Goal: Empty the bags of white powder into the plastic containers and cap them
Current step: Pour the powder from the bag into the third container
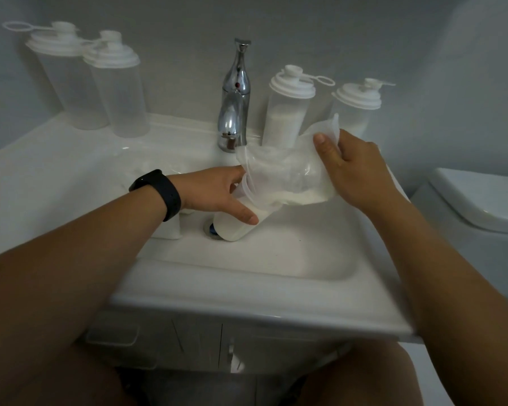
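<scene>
The bag (pixel 288 174) is in my right hand (pixel 355 171), which grips its upper end with thumb and curled fingers and tilts it down to the left. Some white powder (pixel 302 197) lies in its low part. The mouth of the bag sits in the open top of the cup (pixel 235 227), which my left hand (pixel 217 194) holds tilted in the sink (pixel 276 259), fingers wrapped around its upper part. The cup is already mostly white with powder, and its bottom is on the drain (pixel 210 230).

Under my left wrist stands another white container (pixel 170 230), I think, but my arm covers most of it. On this wrist I wear a black band (pixel 159 191).

Behind my right hand, two capped bottles (pixel 288 109) (pixel 355 109) stand with powder inside. The tap (pixel 235 98) is just behind my left fingers. Far behind my left hand, two empty capped bottles (pixel 68 80) (pixel 118 89) stand close together on the sink edge. To the right of my right arm is a toilet (pixel 481 200).
</scene>
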Demonstrator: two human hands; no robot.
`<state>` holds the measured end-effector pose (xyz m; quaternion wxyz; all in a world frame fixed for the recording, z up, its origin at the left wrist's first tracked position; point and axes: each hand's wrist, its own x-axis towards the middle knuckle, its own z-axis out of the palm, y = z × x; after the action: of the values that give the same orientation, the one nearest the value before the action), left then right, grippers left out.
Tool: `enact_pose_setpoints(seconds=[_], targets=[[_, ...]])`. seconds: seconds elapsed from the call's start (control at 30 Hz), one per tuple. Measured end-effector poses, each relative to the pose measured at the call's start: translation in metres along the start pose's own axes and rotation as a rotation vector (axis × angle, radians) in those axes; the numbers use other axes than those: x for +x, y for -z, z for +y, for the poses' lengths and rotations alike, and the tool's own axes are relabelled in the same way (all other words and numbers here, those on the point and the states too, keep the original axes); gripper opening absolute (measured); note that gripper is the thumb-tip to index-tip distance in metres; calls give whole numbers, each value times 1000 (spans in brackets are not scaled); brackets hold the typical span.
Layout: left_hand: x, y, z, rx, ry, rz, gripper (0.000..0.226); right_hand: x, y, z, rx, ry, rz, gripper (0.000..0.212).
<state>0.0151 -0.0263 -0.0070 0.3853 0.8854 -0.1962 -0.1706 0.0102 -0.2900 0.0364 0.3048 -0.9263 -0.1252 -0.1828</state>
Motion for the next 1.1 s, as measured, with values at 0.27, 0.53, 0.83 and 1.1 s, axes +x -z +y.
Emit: enact_pose_setpoints(seconds=[0.27, 0.53, 0.83, 1.1], targets=[[-1, -1, 0, 12, -17, 36, 73, -3, -2, -5, 121, 85, 97, 38], [0, -3, 0, -100, -59, 88, 87, -5, 0, -9, 290, 59, 138, 33], [-2, -4, 0, -145, -43, -25, 103, -5, -6, -9, 376, 12, 114, 24], [-1, 0, 2, -506, 20, 4, 107, -4, -9, -8, 432, -50, 85, 23]])
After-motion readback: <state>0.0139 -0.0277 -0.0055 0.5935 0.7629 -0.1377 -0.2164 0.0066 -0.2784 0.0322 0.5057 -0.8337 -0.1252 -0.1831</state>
